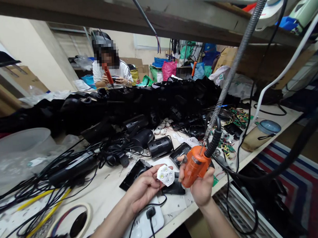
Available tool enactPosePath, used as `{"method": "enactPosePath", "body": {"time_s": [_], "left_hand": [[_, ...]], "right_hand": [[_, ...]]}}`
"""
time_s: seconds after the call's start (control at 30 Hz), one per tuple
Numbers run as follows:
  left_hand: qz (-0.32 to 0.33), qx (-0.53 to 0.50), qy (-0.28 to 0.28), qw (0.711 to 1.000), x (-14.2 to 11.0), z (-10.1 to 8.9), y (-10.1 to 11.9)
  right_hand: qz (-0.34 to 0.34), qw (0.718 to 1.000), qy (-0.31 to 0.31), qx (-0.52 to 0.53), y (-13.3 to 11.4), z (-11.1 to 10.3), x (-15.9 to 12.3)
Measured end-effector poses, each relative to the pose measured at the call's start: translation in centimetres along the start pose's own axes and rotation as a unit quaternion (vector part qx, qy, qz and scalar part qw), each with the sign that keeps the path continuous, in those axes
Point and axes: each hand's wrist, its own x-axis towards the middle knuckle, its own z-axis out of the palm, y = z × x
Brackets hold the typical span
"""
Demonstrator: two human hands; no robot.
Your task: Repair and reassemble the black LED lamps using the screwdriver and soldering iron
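Observation:
My left hand (pixel 143 190) pinches a small white LED board (pixel 166 175) with several round lights on its face and thin red wires behind it. Wrapped around an orange electric screwdriver (pixel 194 166) is my right hand (pixel 202 189). The driver hangs from a coiled metal spring (pixel 232 52), and a thick black cable enters its top. Its tip points left, close to the LED board; whether it touches the board I cannot tell. Beneath the hands lie black plastic housings (pixel 136 173) on the white workbench (pixel 110 202).
Black plastic parts (pixel 137 99) are heaped across the back. Black cables (pixel 79 168) and a tape roll (pixel 86 213) lie left, beside a clear tub (pixel 25 149). A power strip (pixel 150 221) sits in front. Circuit boards (pixel 238 119) and a lidded cup (pixel 262 133) are right. Opposite sits a person (pixel 125 69).

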Motion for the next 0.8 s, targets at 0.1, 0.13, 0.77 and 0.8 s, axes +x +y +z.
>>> {"method": "enactPosePath", "body": {"time_s": [0.1, 0.13, 0.77, 0.8], "left_hand": [[0.011, 0.002, -0.032, 0.999, -0.3, 0.3, 0.2], [0.013, -0.002, -0.04, 0.999, -0.4, 0.5, 0.3], [-0.001, -0.015, 0.076, 0.997, -0.2, 1.9, -0.3], [-0.001, -0.014, 0.085, 0.996, -0.3, 2.0, -0.4]], "right_hand": [[0.002, 1.0, 0.002, -0.002, 0.3, -0.2, 0.0], [0.005, 1.0, 0.002, -0.002, 0.3, -0.2, -0.1], [0.011, 1.0, 0.015, 0.015, 0.2, -0.2, -0.1], [0.009, 1.0, 0.018, 0.016, 0.2, -0.1, -0.1]]}}
